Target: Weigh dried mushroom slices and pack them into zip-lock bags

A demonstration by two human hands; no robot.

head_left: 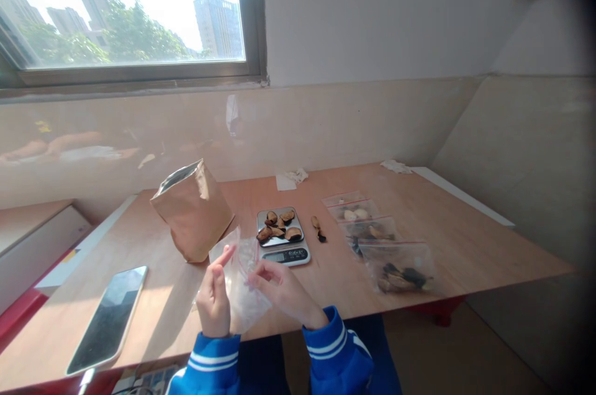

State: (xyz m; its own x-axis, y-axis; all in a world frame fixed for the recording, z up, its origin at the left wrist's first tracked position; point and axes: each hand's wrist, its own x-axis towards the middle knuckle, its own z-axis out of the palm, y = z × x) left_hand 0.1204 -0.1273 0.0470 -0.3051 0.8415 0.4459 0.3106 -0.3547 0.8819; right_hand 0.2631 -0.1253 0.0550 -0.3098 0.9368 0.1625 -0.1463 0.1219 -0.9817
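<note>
My left hand (214,295) and my right hand (282,292) both pinch a clear plastic zip bag (242,283) held up over the near edge of the wooden table (465,240). The bag looks empty. Just behind it stands a small kitchen scale (284,235) with several brown dried pieces on its steel plate. Two loose dried pieces (319,228) lie to the right of the scale. An open brown paper bag (193,208) leans at the left of the scale. Both my sleeves are blue with white stripes.
Three filled clear zip bags (372,230) lie in a row right of the scale. A phone (109,317) lies face up at the near left. Crumpled tissue (295,176) sits by the back wall. A window is above the table.
</note>
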